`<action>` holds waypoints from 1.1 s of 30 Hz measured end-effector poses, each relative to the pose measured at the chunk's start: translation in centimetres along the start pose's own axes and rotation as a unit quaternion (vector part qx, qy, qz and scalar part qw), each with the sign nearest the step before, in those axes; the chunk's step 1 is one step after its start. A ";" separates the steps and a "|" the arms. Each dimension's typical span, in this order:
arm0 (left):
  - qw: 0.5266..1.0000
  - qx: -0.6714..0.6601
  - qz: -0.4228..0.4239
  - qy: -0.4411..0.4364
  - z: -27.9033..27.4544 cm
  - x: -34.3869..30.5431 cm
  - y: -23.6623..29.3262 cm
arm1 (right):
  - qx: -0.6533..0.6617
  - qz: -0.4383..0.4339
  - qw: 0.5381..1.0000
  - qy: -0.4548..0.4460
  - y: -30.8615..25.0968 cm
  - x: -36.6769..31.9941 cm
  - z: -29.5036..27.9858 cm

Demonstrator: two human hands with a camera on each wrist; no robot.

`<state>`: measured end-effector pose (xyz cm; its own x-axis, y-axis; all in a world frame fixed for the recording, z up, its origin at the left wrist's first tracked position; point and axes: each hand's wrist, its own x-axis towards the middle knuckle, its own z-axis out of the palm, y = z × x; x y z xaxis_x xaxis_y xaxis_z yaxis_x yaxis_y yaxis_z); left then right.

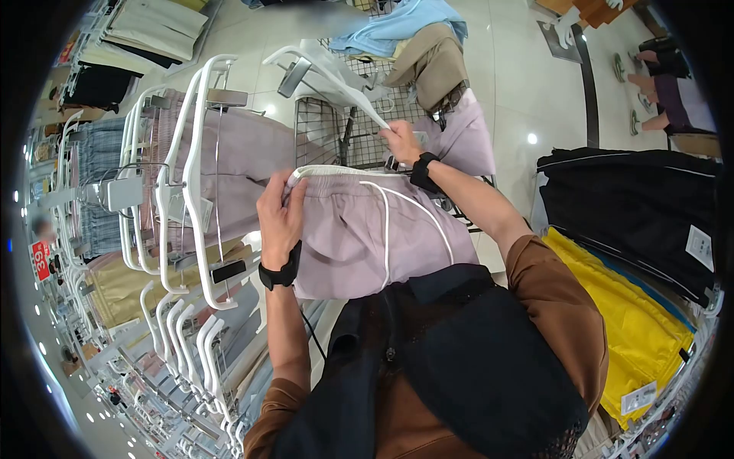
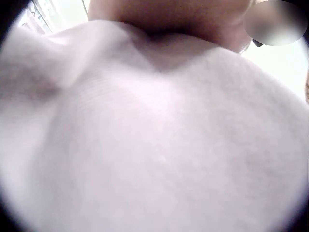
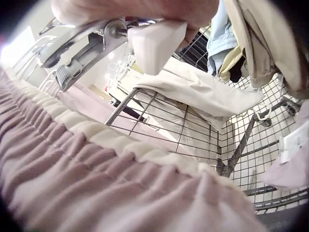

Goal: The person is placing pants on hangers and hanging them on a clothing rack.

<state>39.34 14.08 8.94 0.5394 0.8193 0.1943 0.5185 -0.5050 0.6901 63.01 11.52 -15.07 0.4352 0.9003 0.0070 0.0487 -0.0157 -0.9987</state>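
the left hand (image 1: pixel 280 213) pinches the pale purple cloth pants with white strings (image 1: pixel 342 245) by the waist, just beside the dark wire cart (image 1: pixel 316 131). the right hand (image 1: pixel 401 142) grips a white plastic hanger with metal clips (image 1: pixel 345 87).

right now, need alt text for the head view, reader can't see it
A person's left hand holds a lilac drawstring garment by its waistband while the right hand grips a white hanger in front of a wire cart. Clothes hang at left; a yellow garment shows at right.
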 end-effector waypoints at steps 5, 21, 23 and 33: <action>1.000 -0.001 0.011 -0.001 0.6 -0.2 0.0 | 0.011 0.048 0.998 -0.047 0.4 -1.1 0.7; 0.976 0.159 -0.095 -0.112 1.6 1.6 -1.2 | -0.003 0.034 0.998 -0.061 1.9 -1.6 1.4; 0.931 0.312 -0.114 -0.150 2.2 1.2 -3.6 | -0.024 0.032 0.998 -0.039 2.8 -1.2 1.3; 0.873 0.061 0.038 -0.482 17.2 6.6 -9.2 | -0.038 0.056 0.998 -0.005 4.7 -0.9 0.0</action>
<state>49.55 19.43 -8.12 0.8523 0.2029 -0.4821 0.4927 -0.6209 0.6097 62.83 10.70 -19.78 0.4336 0.8949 -0.1059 0.0687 -0.1500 -0.9863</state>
